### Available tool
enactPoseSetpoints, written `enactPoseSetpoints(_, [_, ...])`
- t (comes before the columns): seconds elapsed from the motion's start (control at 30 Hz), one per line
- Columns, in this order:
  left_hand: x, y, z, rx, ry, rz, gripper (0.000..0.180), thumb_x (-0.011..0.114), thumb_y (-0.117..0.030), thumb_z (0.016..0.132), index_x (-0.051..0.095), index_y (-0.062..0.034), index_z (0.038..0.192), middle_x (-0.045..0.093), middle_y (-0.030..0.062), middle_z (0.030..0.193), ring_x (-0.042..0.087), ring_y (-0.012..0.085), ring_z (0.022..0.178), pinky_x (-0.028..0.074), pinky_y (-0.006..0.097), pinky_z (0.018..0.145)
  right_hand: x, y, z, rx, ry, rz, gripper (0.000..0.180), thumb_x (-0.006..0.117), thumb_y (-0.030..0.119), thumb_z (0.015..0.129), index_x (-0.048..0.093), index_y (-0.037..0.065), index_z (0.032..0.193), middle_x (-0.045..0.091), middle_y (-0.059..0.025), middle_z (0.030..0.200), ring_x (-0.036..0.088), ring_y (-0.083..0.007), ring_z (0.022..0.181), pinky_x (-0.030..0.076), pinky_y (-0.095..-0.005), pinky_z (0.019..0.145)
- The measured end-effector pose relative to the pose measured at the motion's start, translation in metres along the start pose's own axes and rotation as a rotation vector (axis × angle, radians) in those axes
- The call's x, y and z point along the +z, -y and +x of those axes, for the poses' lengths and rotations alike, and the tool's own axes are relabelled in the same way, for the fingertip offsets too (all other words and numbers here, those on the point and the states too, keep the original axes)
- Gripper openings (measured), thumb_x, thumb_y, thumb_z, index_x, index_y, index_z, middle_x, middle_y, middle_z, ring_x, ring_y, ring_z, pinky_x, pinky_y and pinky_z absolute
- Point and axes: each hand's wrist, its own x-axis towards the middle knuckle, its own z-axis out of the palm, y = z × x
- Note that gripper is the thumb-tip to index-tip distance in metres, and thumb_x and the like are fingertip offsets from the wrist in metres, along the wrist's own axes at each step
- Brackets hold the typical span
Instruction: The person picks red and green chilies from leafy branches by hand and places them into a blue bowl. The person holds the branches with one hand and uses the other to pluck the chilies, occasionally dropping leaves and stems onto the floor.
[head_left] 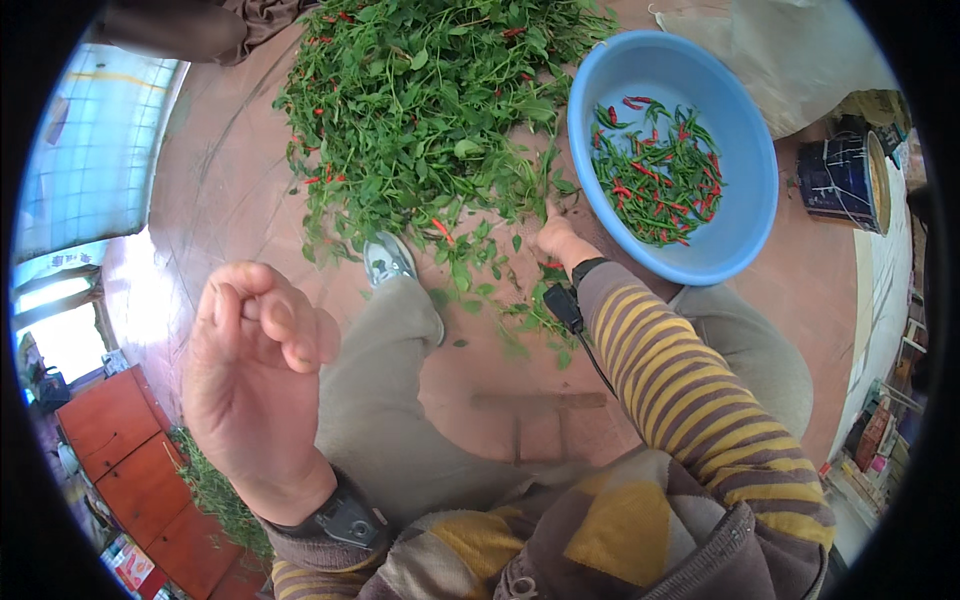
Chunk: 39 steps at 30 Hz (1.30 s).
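Observation:
My left hand [255, 370] is raised close to the camera over my left leg, its fingers curled in and its bare palm showing; I see nothing in it. My right hand [562, 238] reaches down beside the basin, its fingers closed at the leafy stem of a chilli plant [546, 180]; the fingertips are partly hidden. A large heap of green chilli plants [420, 100] with red chillies among the leaves lies on the floor ahead. Right of it stands a blue plastic basin [755, 190] holding picked red and green chillies [660, 180].
Loose leaves [460, 275] and a red chilli [443, 231] lie near my shoe [388, 258]. A dark bucket [843, 182] and a pale sheet [780, 60] are at the right. Red-brown cabinets [120, 440] and more greenery [215, 490] stand at lower left. A cable hangs by my right wrist.

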Motion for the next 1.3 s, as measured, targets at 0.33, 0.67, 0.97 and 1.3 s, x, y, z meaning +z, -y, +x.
enactPoseSetpoints(0.33, [0.005, 0.008, 0.000, -0.019, -0.040, -0.023, 0.027, 0.045, -0.017, 0.091, 0.050, 0.0051, 0.105, 0.053, 0.0070, 0.078, 0.046, 0.0148, 0.066, 0.036, 0.027, 0.061, 0.020, 0.023, -0.016, -0.037, -0.126, 0.289, 0.067, 0.065, 0.021, 0.080, 0.031, 0.009, 0.137, 0.043, -0.0177, 0.129, 0.050, -0.0278, 0.109, 0.048, -0.0371, 0.085])
enactPoseSetpoints(0.67, [0.006, 0.018, 0.005, -0.074, -0.012, 0.029, 0.023, 0.048, -0.018, 0.091, 0.056, 0.0026, 0.100, 0.056, 0.0057, 0.075, 0.051, 0.0150, 0.066, 0.040, 0.030, 0.063, 0.025, 0.031, -0.035, -0.247, 0.277, 0.812, 0.025, 0.065, 0.023, 0.077, 0.062, 0.008, 0.096, 0.061, -0.0065, 0.100, 0.054, -0.0208, 0.095, 0.043, -0.0354, 0.083])
enactPoseSetpoints(0.97, [0.000, 0.011, -0.006, -0.025, 0.042, -0.069, 0.022, 0.047, -0.017, 0.091, 0.056, 0.0008, 0.100, 0.057, 0.0045, 0.078, 0.052, 0.0142, 0.067, 0.041, 0.030, 0.065, 0.041, 0.029, -0.075, -0.419, 0.102, 0.090, 0.056, 0.068, 0.021, 0.074, 0.049, 0.014, 0.127, 0.062, -0.0095, 0.098, 0.058, -0.0194, 0.090, 0.047, -0.0303, 0.081])
enactPoseSetpoints(1.3, [0.006, 0.017, 0.000, -0.078, 0.005, -0.013, 0.024, 0.042, -0.017, 0.093, 0.053, 0.0025, 0.102, 0.053, 0.0046, 0.075, 0.048, 0.0141, 0.065, 0.037, 0.029, 0.061, 0.058, 0.079, -0.052, -0.313, 0.053, 0.004, 0.081, 0.071, 0.032, 0.070, 0.031, 0.023, 0.139, 0.041, -0.0186, 0.132, 0.042, -0.0297, 0.121, 0.034, -0.0359, 0.101])
